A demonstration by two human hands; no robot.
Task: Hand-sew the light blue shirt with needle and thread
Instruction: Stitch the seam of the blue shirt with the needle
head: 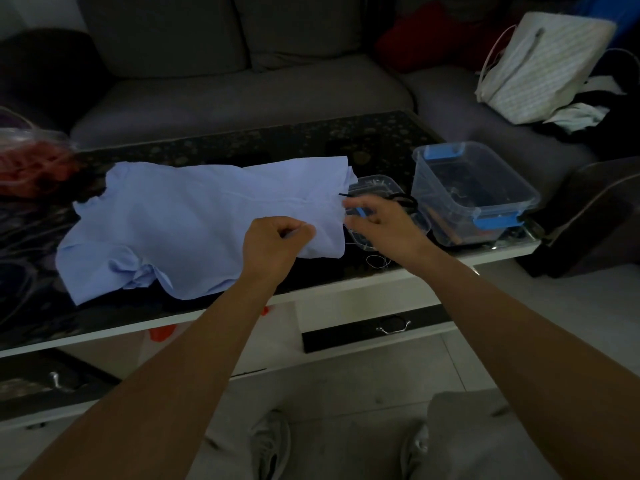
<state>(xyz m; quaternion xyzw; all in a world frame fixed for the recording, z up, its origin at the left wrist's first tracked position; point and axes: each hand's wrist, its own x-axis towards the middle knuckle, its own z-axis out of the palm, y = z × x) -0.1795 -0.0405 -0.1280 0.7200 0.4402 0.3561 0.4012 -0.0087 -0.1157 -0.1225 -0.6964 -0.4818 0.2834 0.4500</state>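
Head view: light blue shirt spread flat on dark glass-top coffee table, collar to left. Left hand pinches shirt's near-right hem, fingers curled. Right hand just beside shirt's right edge, over small clear container; fingers part-curled, cannot tell whether anything is held. Loose thread on table near front edge. Latched clear storage box further right.

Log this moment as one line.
left hand: pinches light blue shirt hem | right hand: fingers loose, beside hem, above small clear container | needle: not visible
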